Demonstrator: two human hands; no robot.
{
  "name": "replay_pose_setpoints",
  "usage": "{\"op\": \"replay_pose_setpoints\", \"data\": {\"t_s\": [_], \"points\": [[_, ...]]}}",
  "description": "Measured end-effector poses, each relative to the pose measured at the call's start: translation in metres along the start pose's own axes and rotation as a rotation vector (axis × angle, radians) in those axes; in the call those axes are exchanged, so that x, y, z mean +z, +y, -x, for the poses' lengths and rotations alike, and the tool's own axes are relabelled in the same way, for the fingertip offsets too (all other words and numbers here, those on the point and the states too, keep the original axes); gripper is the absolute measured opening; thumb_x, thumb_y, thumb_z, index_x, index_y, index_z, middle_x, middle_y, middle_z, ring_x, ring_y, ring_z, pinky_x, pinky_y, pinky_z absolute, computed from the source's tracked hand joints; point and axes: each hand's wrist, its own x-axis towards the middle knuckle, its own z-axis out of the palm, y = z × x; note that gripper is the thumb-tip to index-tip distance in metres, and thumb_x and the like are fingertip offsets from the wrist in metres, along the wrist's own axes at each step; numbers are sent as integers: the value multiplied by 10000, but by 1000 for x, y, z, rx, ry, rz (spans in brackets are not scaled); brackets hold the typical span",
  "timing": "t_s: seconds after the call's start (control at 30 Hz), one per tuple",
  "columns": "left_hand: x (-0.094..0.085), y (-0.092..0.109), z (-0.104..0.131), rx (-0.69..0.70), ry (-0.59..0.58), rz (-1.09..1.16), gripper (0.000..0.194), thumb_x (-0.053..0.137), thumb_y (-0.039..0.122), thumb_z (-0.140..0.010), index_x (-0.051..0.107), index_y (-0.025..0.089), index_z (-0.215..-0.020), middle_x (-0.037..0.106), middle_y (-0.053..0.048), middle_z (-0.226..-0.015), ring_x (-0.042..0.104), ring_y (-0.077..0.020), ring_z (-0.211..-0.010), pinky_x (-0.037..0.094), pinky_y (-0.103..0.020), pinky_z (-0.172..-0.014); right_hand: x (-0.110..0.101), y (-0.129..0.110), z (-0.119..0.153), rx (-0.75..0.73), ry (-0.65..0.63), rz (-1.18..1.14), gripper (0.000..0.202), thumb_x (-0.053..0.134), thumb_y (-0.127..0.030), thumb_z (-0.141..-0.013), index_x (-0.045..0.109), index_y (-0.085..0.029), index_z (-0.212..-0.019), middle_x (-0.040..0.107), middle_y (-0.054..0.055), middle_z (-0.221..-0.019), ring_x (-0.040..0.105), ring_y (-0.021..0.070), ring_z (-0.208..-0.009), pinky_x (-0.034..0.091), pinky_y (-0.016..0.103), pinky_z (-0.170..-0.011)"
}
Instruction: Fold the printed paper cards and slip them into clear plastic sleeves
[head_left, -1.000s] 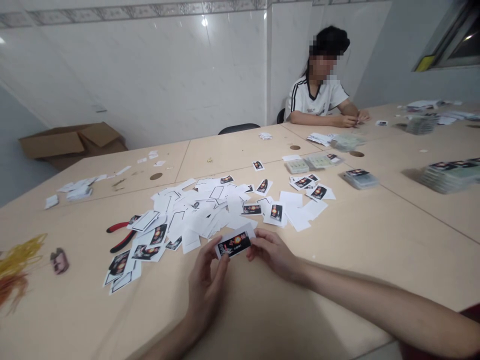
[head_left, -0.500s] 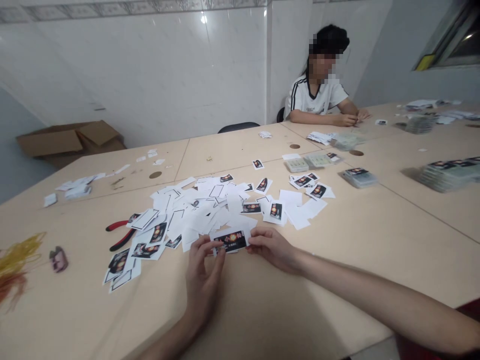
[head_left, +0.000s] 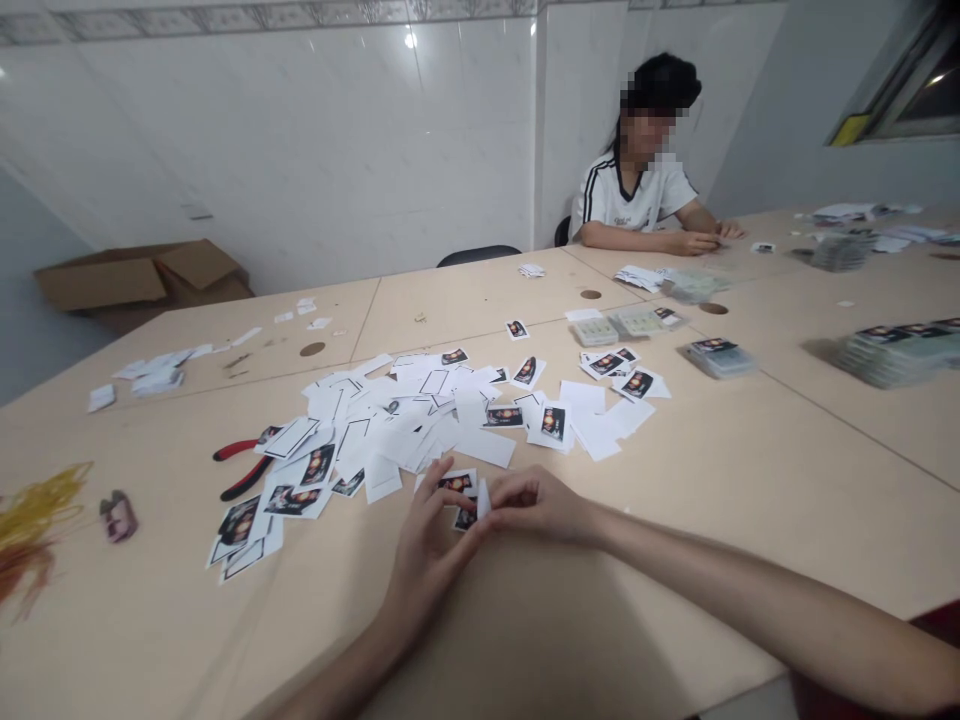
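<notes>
Just in front of the paper pile, a small printed card [head_left: 484,497] is bent, its white back turned up in a narrow fold. My right hand [head_left: 544,508] pinches it from the right side. From the left, the thumb and index finger of my left hand [head_left: 424,550] close on the same card near its fold, while the other fingers stay extended. Another dark printed card [head_left: 457,482] shows just behind my left fingers. Beyond both hands spreads a loose pile of white and black-printed cards [head_left: 405,440], some face down.
Red-handled pliers [head_left: 244,470] lie partly under the pile's left side. Further left are a pink clip-like object [head_left: 118,518] and yellow strings [head_left: 45,505]. Clear plastic cases [head_left: 716,357] stand to the right. A co-worker [head_left: 637,210] sits across the table; a cardboard box [head_left: 142,280] stands behind.
The card was flat with its printed face up between both hands; now it is bent with its white back showing. My right hand has moved slightly left, nearer my left hand.
</notes>
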Motion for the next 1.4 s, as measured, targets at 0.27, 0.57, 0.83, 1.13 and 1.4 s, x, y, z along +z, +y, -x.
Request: {"op": "replay_pose_setpoints", "data": {"t_s": [0.27,0.57,0.83,1.13,1.4], "points": [[1,7,0,25,-60,38,159,505,285,-758,491,194,-629,383,-77,-1285,243,-253,-1242,256,-456,-986,-3,1,-1,-9,-52,30,195,579,-339,-699,634,-157,-741,554,3,-711,491,116,-669,365,231,-604],[3,4,1,17,-91,125,122,476,275,-777,527,208,-689,335,-56,-1317,191,-232,-1260,180,-475,-1010,-7,4,-3,42,-61,-20,198,595,-343,-682,641,-156,-730,550,-10,-658,484,108,-635,351,223,-584],[2,3,3,54,-71,65,136,434,259,-803,510,211,-700,328,-45,-1319,176,-226,-1265,164,-459,-1019,-7,2,-2,66,-46,-25,176,605,-328,-675,644,-158,-703,551,-21,-643,472,101,-618,345,223,-594],[2,4,4,72,-67,21,150,424,257,-807,503,203,-692,319,-50,-1323,190,-243,-1261,220,-446,-1002,-4,1,-1,95,-3,-100,113,609,-262,-672,641,-155,-655,520,-28,-604,452,99,-608,329,236,-610],[2,3,3,117,-53,-15,158,418,240,-807,501,193,-681,347,-70,-1303,228,-252,-1246,247,-451,-994,-1,0,0,119,48,-171,120,626,-264,-646,659,-155,-682,562,-9,-661,476,118,-659,346,257,-662]]}}
